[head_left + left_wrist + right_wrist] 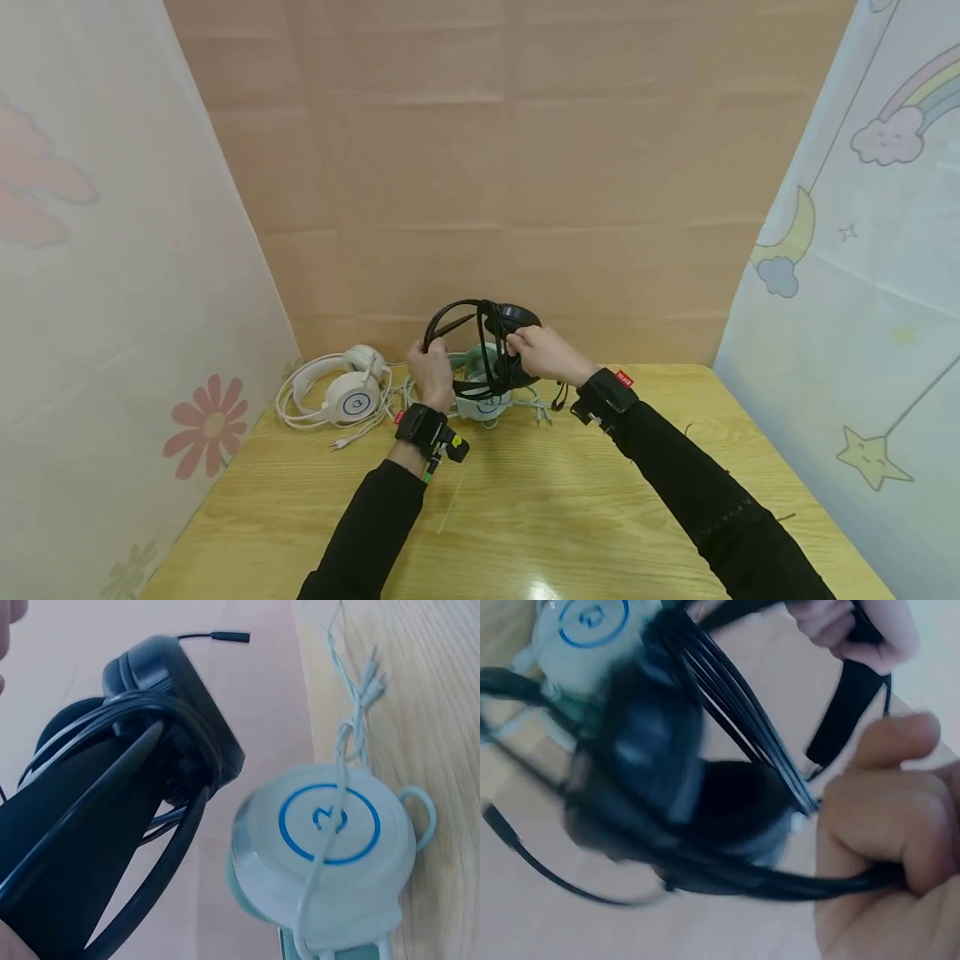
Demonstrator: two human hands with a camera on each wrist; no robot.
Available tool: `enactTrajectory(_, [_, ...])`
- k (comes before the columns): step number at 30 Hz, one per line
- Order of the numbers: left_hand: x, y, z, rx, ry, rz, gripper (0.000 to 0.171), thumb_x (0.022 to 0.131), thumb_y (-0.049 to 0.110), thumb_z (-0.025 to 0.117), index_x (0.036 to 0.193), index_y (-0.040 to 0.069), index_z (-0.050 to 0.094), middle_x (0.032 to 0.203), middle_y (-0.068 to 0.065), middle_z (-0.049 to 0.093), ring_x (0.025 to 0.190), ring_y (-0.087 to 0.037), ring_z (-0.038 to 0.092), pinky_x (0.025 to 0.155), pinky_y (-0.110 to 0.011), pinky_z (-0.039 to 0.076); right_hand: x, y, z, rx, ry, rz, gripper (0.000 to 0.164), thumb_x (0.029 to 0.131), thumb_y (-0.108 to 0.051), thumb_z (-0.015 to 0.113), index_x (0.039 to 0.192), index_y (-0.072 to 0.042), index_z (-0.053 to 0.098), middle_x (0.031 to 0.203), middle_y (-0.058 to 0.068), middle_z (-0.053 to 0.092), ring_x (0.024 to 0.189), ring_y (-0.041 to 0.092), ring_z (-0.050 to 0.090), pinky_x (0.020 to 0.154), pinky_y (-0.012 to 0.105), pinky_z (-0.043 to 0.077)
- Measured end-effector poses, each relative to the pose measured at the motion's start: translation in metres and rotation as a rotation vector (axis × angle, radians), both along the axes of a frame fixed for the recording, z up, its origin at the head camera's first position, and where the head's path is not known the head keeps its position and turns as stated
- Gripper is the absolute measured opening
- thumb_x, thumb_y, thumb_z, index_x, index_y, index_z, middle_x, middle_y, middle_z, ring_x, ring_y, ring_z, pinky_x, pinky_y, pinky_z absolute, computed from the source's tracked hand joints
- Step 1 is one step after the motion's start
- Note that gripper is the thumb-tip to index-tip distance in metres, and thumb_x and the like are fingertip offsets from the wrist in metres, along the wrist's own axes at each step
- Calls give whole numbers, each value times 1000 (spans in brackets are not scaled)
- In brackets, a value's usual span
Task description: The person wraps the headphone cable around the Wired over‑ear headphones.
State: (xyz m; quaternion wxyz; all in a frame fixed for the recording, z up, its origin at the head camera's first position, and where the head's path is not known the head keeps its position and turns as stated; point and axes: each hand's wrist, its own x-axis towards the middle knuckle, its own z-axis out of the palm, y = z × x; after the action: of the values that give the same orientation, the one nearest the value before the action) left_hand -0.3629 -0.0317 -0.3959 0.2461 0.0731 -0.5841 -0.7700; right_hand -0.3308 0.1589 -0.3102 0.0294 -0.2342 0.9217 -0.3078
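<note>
Room to pass toward the surface's (pixel 540 508) near edge, between the sleeves (pixel 701 492), plus the far right corner. Far edge blocked from far left corner to just past middle: white headphones (pixel 354 397), loose white cables (pixel 386 407), pale green headphones (pixel 480 409), black headset (pixel 516 316) raised above. Brown backdrop (pixel 495 167) closes off behind.

Black headset (pixel 105 810) of smooth plastic; glossy wood-grain table (pixel 585 508); matt backdrop (pixel 502 167), perhaps cloth.

headset (pixel 514 317): between hands (pixel 431 373) (pixel 551 354) | headphones (pixel 480 408): on table (pixel 540 500), behind headset | second headphones (pixel 352 398): table's left
</note>
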Motion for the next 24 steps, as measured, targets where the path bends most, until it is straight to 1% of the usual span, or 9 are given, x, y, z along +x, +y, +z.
enactTrajectory(1, [-1,1,1,20,-4,5,18,86,9,48,70,13,42,59,0,26,49,-16,19,53,-32,22,-1,0,-3,-21,-10,0,40,108,-24,32,106,1,63,60,0,42,51,14,35,58,29,33])
enactTrajectory(4, [-3,3,2,73,-35,14,16,85,10,48,70,14,42,59,1,27,46,-15,22,49,-30,26,-3,-2,-13,-67,6,11,40,108,-24,31,101,1,61,63,-2,42,54,13,37,58,28,34])
enactTrajectory(8, [-5,5,2,130,-66,12,16,83,11,49,68,15,43,58,2,29,44,-14,27,46,-29,31,-2,-3,-25,-115,-21,31,38,108,-21,30,108,2,59,65,0,40,54,15,34,56,28,31])
enactTrajectory(10, [-5,5,2,172,-56,13,20,83,10,49,66,15,41,56,3,27,42,-13,27,46,-29,31,0,-3,-31,-137,-42,31,38,108,-21,30,111,2,59,64,0,38,53,15,31,56,27,30])
enactTrajectory(13, [-5,6,0,232,-28,11,26,84,7,48,63,17,37,52,4,24,40,-13,25,46,-30,32,1,-3,-41,-162,-45,35,37,108,-21,30,108,2,58,64,0,37,52,14,29,55,26,29])
enactTrajectory(18, [-4,5,-1,356,-30,-12,27,84,5,49,61,16,39,46,4,28,39,-14,29,47,-31,35,2,-3,-60,-219,-85,70,35,108,-22,30,104,0,57,64,-1,36,51,13,28,52,25,28])
enactTrajectory(20, [-4,3,0,414,-38,-13,27,83,5,48,60,16,42,46,4,31,41,-15,32,47,-31,36,1,-2,-68,-229,-100,93,34,108,-23,30,103,-3,57,65,-2,37,52,12,28,53,25,28])
enactTrajectory(22, [-5,1,1,460,-38,-9,27,83,5,48,60,16,41,48,3,32,43,-16,33,48,-30,37,1,-1,-75,-232,-107,104,32,108,-23,30,102,-6,57,66,-2,37,53,11,29,54,24,29])
enactTrajectory(24, [-5,0,2,486,-36,-8,27,83,5,47,61,17,38,51,2,32,45,-16,33,48,-30,36,1,2,-82,-254,-112,108,32,108,-21,29,102,-5,56,67,-2,37,55,12,28,57,24,29])
